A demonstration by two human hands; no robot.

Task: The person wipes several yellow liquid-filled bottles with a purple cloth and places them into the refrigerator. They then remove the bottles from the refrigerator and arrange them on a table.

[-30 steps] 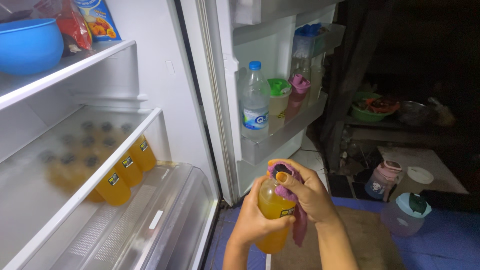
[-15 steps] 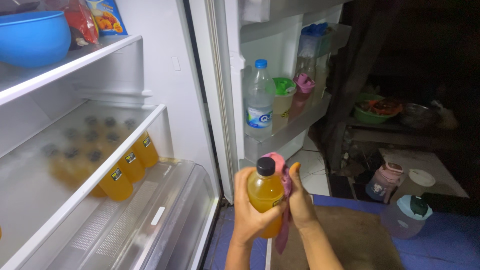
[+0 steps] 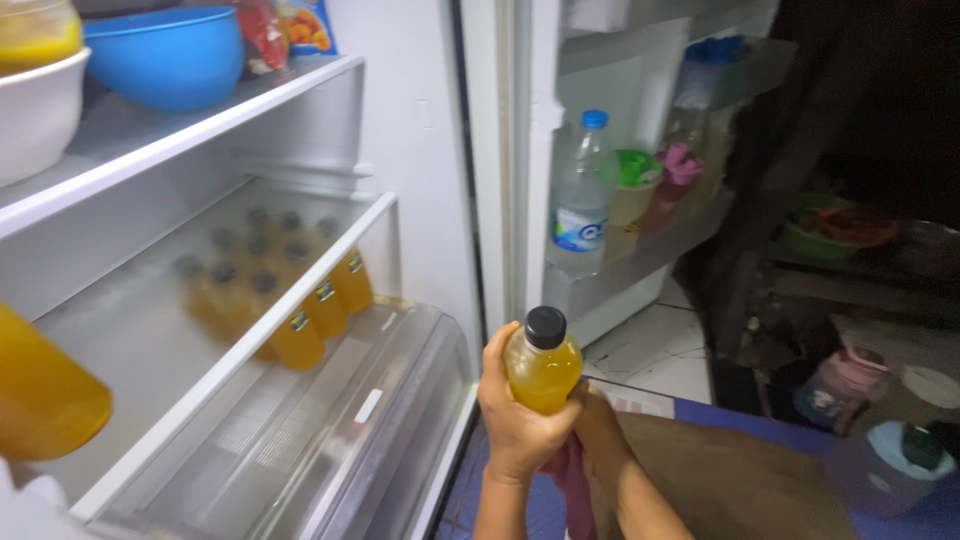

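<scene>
Right now we stand before an open fridge, its glass shelves filling the left of the scene and its door swung away at far right. Under the middle shelf we count about nine small orange juice bottles, blurred through the glass, so the count is rough. On the top shelf sit one blue bowl and one white bowl. The door rack carries one clear water bottle beside a green-lidded cup. Near us, our left hand is wrapped tight around one upright, black-capped orange bottle in front of the lower drawer; our right hand closes beneath it, gripping a pink cloth.
</scene>
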